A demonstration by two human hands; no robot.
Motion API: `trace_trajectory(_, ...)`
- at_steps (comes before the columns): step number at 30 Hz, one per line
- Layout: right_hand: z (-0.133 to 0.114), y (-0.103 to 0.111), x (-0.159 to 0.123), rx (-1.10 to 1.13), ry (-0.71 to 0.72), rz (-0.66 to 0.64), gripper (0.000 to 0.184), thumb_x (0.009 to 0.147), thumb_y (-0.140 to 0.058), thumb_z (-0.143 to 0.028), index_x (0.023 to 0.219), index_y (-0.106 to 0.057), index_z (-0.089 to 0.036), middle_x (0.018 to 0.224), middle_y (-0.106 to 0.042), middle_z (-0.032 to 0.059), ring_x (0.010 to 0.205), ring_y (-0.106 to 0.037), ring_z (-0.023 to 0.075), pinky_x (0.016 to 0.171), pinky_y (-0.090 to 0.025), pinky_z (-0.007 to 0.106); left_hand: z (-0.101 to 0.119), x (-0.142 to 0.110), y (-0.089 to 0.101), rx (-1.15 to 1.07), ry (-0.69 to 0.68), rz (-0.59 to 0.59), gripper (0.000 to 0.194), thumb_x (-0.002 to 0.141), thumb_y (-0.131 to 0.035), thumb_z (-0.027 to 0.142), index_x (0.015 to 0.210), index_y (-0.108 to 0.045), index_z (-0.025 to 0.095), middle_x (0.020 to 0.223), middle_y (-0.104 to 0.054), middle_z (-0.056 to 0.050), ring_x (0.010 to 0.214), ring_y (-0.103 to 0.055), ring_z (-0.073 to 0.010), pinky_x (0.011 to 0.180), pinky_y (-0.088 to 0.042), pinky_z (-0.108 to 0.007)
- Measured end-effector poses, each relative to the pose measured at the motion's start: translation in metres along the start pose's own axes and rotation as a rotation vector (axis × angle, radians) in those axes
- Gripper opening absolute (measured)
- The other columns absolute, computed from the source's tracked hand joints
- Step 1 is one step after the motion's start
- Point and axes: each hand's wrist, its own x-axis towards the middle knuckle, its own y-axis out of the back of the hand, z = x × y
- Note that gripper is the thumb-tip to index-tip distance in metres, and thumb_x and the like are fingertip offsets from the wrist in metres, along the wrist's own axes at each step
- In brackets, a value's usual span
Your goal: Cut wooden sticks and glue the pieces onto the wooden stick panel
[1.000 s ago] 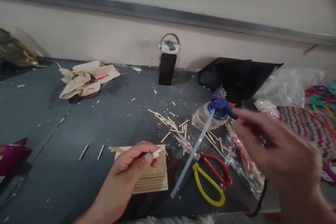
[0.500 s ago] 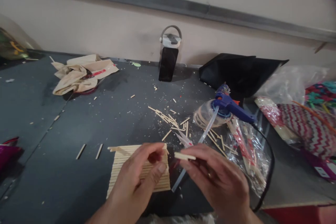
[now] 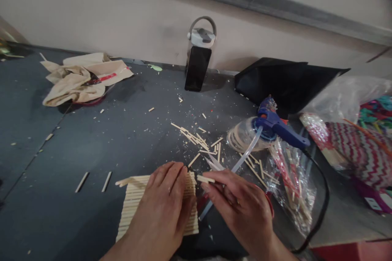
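Observation:
A flat panel of thin wooden sticks [image 3: 130, 204] glued side by side lies in front of me. My left hand [image 3: 167, 200] covers its right half, fingers together and bent over the upper edge, thumb hidden beneath. Just right of the panel, my right hand [image 3: 235, 200] pinches short wooden stick pieces [image 3: 206, 179] between thumb and forefinger. Scissors [image 3: 214, 163] lie partly under that hand, their blades pointing up and left. Beyond them a blue glue gun [image 3: 278, 126] rests on a clear plastic container [image 3: 240, 134], its glue stick [image 3: 249, 149] sticking out toward me.
Cut stick pieces [image 3: 194, 138] are scattered mid-table, and two more lie left of the panel. A phone [image 3: 198, 69] leans on a bottle [image 3: 202, 36] by the wall. Crumpled brown paper [image 3: 73, 81] is at left. Plastic packets of sticks [image 3: 294, 183] and a black cord [image 3: 324, 195] lie at right.
My left hand has turned palm down and closed over the panel's upper right, where its thumb and fingers were apart before. My right hand keeps the stick pieces, slightly farther left.

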Motion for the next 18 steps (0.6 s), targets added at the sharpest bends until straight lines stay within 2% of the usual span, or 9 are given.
trace_trajectory(8, 0.0037, -0.0078, 0.0018, -0.018, 0.003, -0.035, 0.022, 0.085, -0.060, -0.012, 0.103, -0.062, -0.024, 0.084, -0.072, -0.0005, 0.074, -0.068, 0.0141, 0.073, -0.056, 0.027, -0.0009, 0.0031, 0.0026, -0.035, 0.024, -0.053, 0.034, 0.089, -0.046, 0.018, 0.122, -0.048, 0.010, 0.116, -0.060, -0.016, 0.103, -0.056, -0.0291, 0.086, -0.048, -0.049)
trace_trajectory(18, 0.0011, -0.0067, 0.0094, -0.041, 0.016, -0.053, 0.017, 0.085, -0.060, -0.012, 0.097, -0.063, -0.023, 0.083, -0.073, -0.0016, 0.074, -0.069, 0.0131, 0.073, -0.056, 0.024, -0.0014, 0.0048, 0.0019, -0.050, 0.012, -0.029, 0.031, 0.087, -0.049, 0.017, 0.118, -0.048, 0.012, 0.112, -0.062, -0.014, 0.097, -0.058, -0.0290, 0.084, -0.046, -0.048)
